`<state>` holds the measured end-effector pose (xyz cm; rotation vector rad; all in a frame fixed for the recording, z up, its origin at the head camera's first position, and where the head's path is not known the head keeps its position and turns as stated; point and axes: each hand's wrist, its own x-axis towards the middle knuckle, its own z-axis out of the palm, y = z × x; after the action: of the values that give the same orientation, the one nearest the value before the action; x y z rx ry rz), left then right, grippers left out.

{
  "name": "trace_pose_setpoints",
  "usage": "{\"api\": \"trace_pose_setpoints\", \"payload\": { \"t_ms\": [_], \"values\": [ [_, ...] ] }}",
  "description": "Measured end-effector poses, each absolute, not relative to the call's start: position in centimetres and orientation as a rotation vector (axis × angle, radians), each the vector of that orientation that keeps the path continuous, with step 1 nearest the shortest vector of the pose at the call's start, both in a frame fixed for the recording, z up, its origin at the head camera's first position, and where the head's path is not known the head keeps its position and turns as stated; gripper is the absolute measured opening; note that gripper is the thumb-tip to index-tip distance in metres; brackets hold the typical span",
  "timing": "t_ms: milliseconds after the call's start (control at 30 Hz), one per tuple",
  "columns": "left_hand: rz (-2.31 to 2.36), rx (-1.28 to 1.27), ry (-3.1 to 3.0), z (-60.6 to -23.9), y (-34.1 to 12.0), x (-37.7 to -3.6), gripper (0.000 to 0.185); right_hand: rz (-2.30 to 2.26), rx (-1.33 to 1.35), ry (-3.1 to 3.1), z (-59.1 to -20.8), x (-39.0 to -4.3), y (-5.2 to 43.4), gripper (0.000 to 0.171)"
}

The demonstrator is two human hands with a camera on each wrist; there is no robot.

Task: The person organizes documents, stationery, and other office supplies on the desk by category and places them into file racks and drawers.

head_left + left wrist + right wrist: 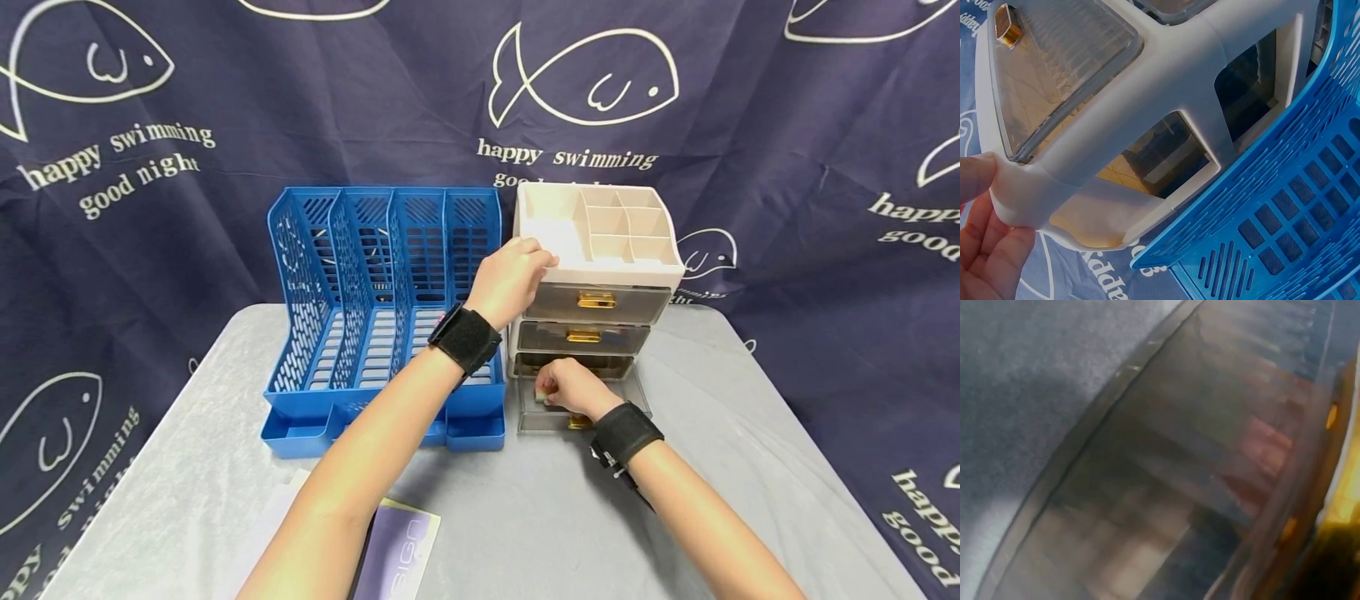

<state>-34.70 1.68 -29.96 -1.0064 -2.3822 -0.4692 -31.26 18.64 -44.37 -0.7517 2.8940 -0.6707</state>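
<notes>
My left hand [510,279] grips the top left front corner of a white desktop drawer organizer [600,273]. In the left wrist view, thumb and fingers pinch that white corner [1019,194]. The organizer's bottom drawer [638,392], see-through grey, is pulled out. My right hand [576,389] reaches into it with curled fingers, pinching a small pale green thing [541,398] whose kind I cannot tell. A blurred close view of the clear drawer wall [1104,412] and its gold handle [1342,519] fills the right wrist view; the right fingers are mostly hidden behind the wall.
A blue slotted file rack [360,404] with small front trays stands left of the organizer, close against it. Two upper drawers with gold handles [597,300] are closed. A purple-and-white booklet [397,550] lies under my left forearm on the grey tabletop [720,433]. A dark fish-print curtain [420,108] hangs behind.
</notes>
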Motion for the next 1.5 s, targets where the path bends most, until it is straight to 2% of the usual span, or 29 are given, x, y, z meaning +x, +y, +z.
{"api": "trace_pose_setpoints", "payload": {
  "t_ms": [433,900,1500],
  "values": [
    [-0.468,-1.009,-2.386,-30.0,1.7,-34.8,0.022,-0.725,-0.648,2.929,-43.9,-30.6,19.0,0.011],
    [-0.447,-0.998,-2.384,-30.2,1.7,-34.9,0.022,-0.67,-0.605,3.025,-41.0,-27.7,20.2,0.02],
    [-0.449,-0.997,-2.379,-30.0,1.8,-34.8,0.021,-0.63,-0.822,3.14,-40.6,-23.3,20.6,0.017]
  ]
}}
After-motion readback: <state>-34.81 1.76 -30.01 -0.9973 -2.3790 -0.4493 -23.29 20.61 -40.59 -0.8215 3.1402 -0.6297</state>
